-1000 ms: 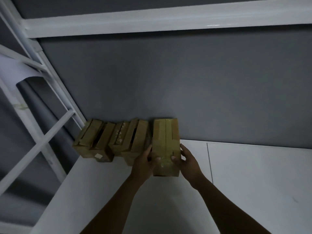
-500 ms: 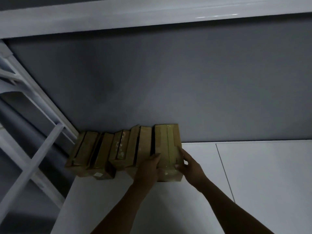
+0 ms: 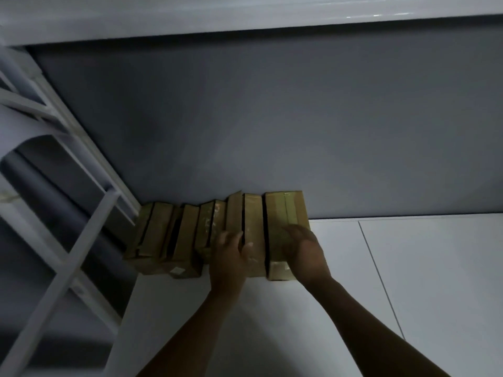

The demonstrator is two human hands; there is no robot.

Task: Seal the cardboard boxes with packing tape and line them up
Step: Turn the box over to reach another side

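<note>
Several brown cardboard boxes stand in a row on the white table (image 3: 408, 268), pushed against the grey wall. The rightmost box (image 3: 285, 210) has a strip of tape along its top seam. My right hand (image 3: 303, 248) lies palm down on the near half of that box, fingers stretched forward. My left hand (image 3: 231, 254) rests on the near end of the neighbouring box (image 3: 253, 219), fingers on its top and thumb spread to the right. That box's flaps show a dark gap. Further left stand a third box (image 3: 208, 227) and two more (image 3: 163, 235) at the table's corner.
A white metal frame (image 3: 81, 240) with slanted bars rises left of the table, close to the leftmost box. A white beam (image 3: 245, 14) runs overhead. The table has a seam (image 3: 381, 278) to the right of the boxes.
The taped box has slid back level with the row. My left hand left its side for the neighbouring box. My right hand moved from its side onto its top.
</note>
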